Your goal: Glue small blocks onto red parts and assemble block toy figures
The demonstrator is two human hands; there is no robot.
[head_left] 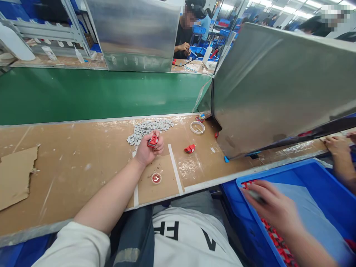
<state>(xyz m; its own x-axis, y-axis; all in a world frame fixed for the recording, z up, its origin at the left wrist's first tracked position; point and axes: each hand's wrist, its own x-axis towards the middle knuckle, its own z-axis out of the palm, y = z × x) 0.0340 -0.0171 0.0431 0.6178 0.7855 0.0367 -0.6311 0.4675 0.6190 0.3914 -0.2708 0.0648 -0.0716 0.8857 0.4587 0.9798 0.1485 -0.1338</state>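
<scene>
My left hand (pixel 150 150) is closed around a small red toy part (pixel 152 141) with a dark edge, held above the table. Just beyond it lies a spread pile of small grey flat pieces (pixel 147 129). A shallow round dish (pixel 156 178) with something red in it sits nearer to me. To the right rests another red toy part (pixel 189 148). Over the blue bin (pixel 280 170) my right hand (pixel 274 204) is blurred by motion. Something dark shows between its fingers, too smeared to name. Several red pieces (pixel 278 241) line the bin below it.
A metal sheet (pixel 283 89) stands at the table's right. White tape rolls (pixel 197 127) and a small colourful toy (pixel 200 118) lie beside it. Torn cardboard (pixel 18 178) is at left. Beyond runs a green belt (pixel 97 94). Another person's hand (pixel 336 144) is at far right.
</scene>
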